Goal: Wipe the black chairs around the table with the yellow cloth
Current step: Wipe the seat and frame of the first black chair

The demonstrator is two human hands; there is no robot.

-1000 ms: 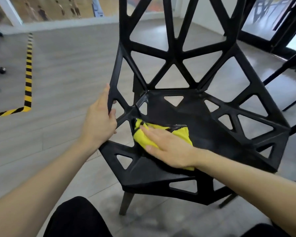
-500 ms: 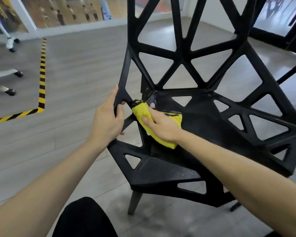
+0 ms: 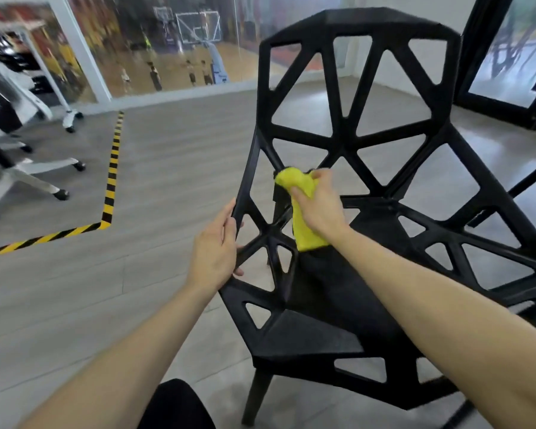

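Observation:
A black chair (image 3: 347, 140) with a lattice of triangular openings fills the middle and right of the head view, its seat facing me. My left hand (image 3: 214, 249) grips the chair's left side strut where the back meets the seat. My right hand (image 3: 321, 205) holds the yellow cloth (image 3: 302, 209) and presses it on the lower left strut of the backrest, just above the seat. The cloth hangs down from my fingers to the seat's back edge.
Grey plank floor (image 3: 167, 181) lies to the left, crossed by yellow-and-black hazard tape (image 3: 112, 168). White wheeled stands (image 3: 28, 171) sit at the far left. A glass wall (image 3: 167, 41) runs behind. Black frames (image 3: 489, 72) stand at the right. My dark knee (image 3: 174, 404) is below.
My right hand slid the yellow cloth from the seat's left front area up and back to the lower backrest strut. My left hand kept its grip on the chair's left side. The view tilted upward.

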